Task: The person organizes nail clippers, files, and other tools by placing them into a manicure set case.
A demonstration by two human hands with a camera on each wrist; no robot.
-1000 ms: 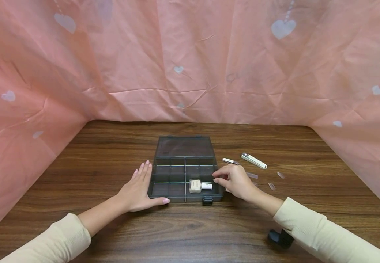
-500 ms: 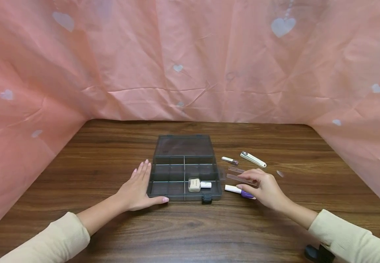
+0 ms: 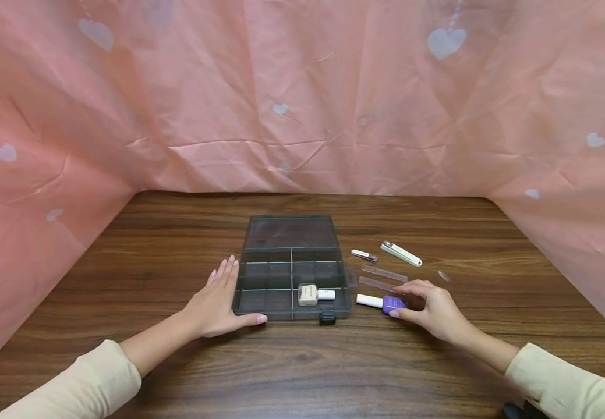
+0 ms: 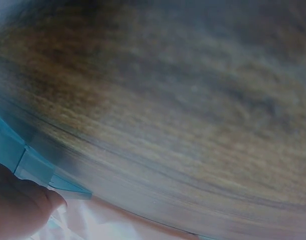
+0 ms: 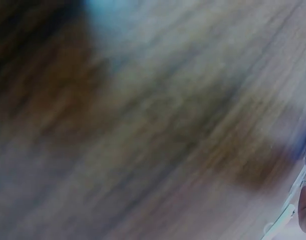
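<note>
A dark translucent compartment box (image 3: 266,317) lies with its lid raised at the back. My left hand (image 3: 213,305) rests against the box's left side, fingers straight and thumb along its front edge. Inside the front right compartment lies a beige nail polish bottle (image 3: 307,295) with a white cap. To the right of the box, my right hand (image 3: 435,311) has thumb and index finger on either side of a purple nail polish bottle (image 3: 393,304), which lies flat with its white cap toward the box. Only the left thumb (image 4: 22,205) shows in the left wrist view.
Behind the purple bottle lie two clear strips (image 3: 384,273), a small nail clipper (image 3: 364,255) and a larger white nail clipper (image 3: 401,254). A clear nail tip (image 3: 443,276) lies farther right. Pink fabric (image 3: 302,116) hangs around the table.
My right hand has moved from the box's right edge rightward to the purple bottle's body, uncovering the bottle, the strips and the small clipper. The left hand stays at the box.
</note>
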